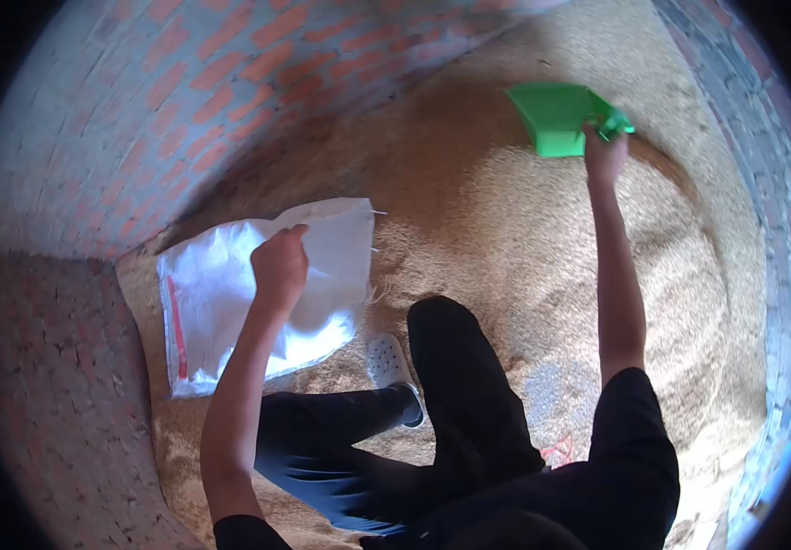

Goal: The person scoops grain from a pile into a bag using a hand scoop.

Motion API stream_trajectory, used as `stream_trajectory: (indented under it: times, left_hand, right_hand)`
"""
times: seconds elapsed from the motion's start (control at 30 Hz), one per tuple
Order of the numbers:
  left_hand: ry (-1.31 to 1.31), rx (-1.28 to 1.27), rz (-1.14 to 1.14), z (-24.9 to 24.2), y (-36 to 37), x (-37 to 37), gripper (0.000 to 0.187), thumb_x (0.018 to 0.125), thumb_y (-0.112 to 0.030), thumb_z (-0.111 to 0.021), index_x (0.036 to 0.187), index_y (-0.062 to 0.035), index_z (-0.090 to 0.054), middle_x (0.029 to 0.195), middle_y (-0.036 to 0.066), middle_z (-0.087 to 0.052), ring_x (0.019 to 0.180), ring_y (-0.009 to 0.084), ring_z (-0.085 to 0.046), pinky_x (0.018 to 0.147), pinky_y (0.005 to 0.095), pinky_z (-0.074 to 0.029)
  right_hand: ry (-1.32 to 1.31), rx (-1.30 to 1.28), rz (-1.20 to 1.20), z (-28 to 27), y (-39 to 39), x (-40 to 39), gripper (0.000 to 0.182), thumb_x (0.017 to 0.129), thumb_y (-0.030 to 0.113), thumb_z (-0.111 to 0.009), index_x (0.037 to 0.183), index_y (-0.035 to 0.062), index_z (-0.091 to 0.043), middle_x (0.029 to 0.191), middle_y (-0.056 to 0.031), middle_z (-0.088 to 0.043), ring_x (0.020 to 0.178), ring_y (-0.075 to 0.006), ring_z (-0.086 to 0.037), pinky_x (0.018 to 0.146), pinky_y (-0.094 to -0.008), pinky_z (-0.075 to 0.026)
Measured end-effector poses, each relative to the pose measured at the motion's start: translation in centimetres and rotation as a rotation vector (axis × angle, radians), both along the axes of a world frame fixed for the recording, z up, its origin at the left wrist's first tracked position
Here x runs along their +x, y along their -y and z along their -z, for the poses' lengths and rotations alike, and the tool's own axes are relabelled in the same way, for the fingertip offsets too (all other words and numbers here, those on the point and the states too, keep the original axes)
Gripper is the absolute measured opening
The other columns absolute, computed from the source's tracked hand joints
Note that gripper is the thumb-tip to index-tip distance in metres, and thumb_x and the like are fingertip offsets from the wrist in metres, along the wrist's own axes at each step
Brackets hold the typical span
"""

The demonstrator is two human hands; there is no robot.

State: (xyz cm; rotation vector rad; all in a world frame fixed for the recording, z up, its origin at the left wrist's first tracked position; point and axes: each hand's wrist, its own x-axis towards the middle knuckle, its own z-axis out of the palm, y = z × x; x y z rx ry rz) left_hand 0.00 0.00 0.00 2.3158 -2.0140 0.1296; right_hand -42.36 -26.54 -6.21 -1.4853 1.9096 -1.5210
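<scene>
My right hand (604,156) is wrapped round the handle of a green plastic scoop (556,115), which is held out over the grain at the upper right. The scoop's wide mouth points to the left. A white woven sack (212,302) with a red stripe lies spread out at the left, loose threads along its right edge. Over the sack's middle, my left hand (281,264) is closed with the knuckles up; its fingertips are hidden, and I cannot tell whether it pinches the cloth.
Loose golden grain (469,220) covers the floor, heaped towards the right. A brick wall (230,82) stands at upper left, another wall (735,110) curves along the right. My bent leg (469,385) and a light perforated clog (386,362) are in front of me. Something red (559,451) lies beside my knee.
</scene>
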Motion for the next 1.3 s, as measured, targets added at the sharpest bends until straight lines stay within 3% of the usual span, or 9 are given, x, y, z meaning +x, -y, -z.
stream_trajectory:
  times: [0.03,0.07,0.2,0.33,0.57,0.7,0.93,1.13,1.3]
  left_hand:
    - [0.000,-0.014,0.001,0.2,0.1,0.6,0.027,0.075,-0.004,-0.048,0.096,-0.0098,-0.063,0.081,0.011,-0.062,0.074,0.0280,-0.061,0.065,0.0380,-0.048]
    - [-0.016,-0.024,0.019,0.5,0.3,1.2,0.027,0.075,-0.003,-0.047,0.096,-0.0095,-0.063,0.080,0.011,-0.062,0.074,0.0284,-0.061,0.065,0.0382,-0.048]
    - [0.031,0.097,0.034,2.0,1.6,-1.1,0.026,0.079,-0.007,-0.044,0.098,-0.0086,-0.062,0.082,0.013,-0.064,0.077,0.0298,-0.062,0.066,0.0403,-0.048]
    - [0.076,0.186,0.071,4.1,2.7,-1.1,0.022,0.082,-0.013,-0.045,0.096,-0.0083,-0.061,0.082,0.016,-0.064,0.077,0.0335,-0.061,0.066,0.0443,-0.047]
    - [0.150,0.290,0.103,6.8,6.1,0.8,0.020,0.082,-0.015,-0.049,0.093,-0.0093,-0.065,0.087,0.016,-0.063,0.083,0.0347,-0.060,0.073,0.0440,-0.047]
    - [0.186,0.291,0.177,8.6,7.9,4.0,0.017,0.078,-0.014,-0.050,0.081,-0.0057,-0.065,0.082,0.020,-0.061,0.081,0.0365,-0.060,0.069,0.0457,-0.047]
    - [0.147,0.455,0.235,10.4,10.0,8.5,0.023,0.077,-0.011,-0.044,0.067,0.0010,-0.061,0.062,0.020,-0.059,0.055,0.0314,-0.061,0.055,0.0434,-0.048]
    - [0.053,0.372,0.125,7.2,8.6,3.8,0.024,0.078,-0.012,-0.043,0.066,0.0014,-0.059,0.054,0.017,-0.057,0.047,0.0260,-0.059,0.047,0.0389,-0.047]
    - [-0.078,0.604,0.020,8.7,9.4,6.2,0.025,0.068,-0.013,-0.061,0.086,0.0042,-0.061,0.066,0.018,-0.060,0.049,0.0244,-0.060,0.047,0.0350,-0.048]
  right_hand:
    - [0.170,-0.295,-0.119,-0.1,-3.5,-1.9,0.027,0.076,0.012,-0.064,0.100,0.0032,-0.056,0.096,-0.0095,-0.062,0.083,-0.0166,-0.059,0.066,-0.0269,-0.046]
    - [0.116,-0.156,-0.119,-2.0,-8.3,-3.9,0.024,0.080,0.010,-0.060,0.101,0.0008,-0.054,0.098,-0.0087,-0.060,0.087,-0.0139,-0.057,0.069,-0.0238,-0.047]
    - [0.373,-0.236,0.139,-2.3,-25.2,-15.4,0.014,0.087,0.009,-0.050,0.094,-0.0020,-0.052,0.101,-0.0136,-0.058,0.092,-0.0188,-0.056,0.084,-0.0316,-0.045]
    - [0.083,-0.021,0.497,2.1,-40.7,-23.2,0.021,0.086,0.019,-0.054,0.095,0.0008,-0.053,0.087,-0.0072,-0.056,0.080,-0.0174,-0.052,0.076,-0.0311,-0.043]
    - [0.158,0.209,1.094,9.3,-58.4,-25.7,0.046,0.085,0.042,-0.054,0.086,-0.0035,-0.061,0.076,-0.0118,-0.062,0.068,-0.0173,-0.056,0.064,-0.0315,-0.046]
    - [0.278,0.045,1.223,12.2,-60.0,-23.2,0.043,0.083,0.038,-0.060,0.102,-0.0004,-0.057,0.088,-0.0130,-0.061,0.075,-0.0182,-0.057,0.067,-0.0315,-0.048]
    - [0.937,0.175,0.824,21.0,-58.9,-19.1,0.042,0.074,0.014,-0.069,0.110,0.0027,-0.050,0.104,-0.0085,-0.056,0.089,-0.0189,-0.056,0.068,-0.0332,-0.050]
    - [1.233,0.128,0.814,22.7,-55.6,-19.3,0.051,0.070,-0.005,-0.053,0.118,0.0061,-0.043,0.106,-0.0083,-0.053,0.084,-0.0239,-0.057,0.060,-0.0385,-0.052]
    - [0.961,0.124,1.029,23.1,-61.2,-23.5,0.054,0.068,-0.007,-0.049,0.120,0.0040,-0.041,0.107,-0.0096,-0.052,0.088,-0.0219,-0.054,0.066,-0.0340,-0.050]
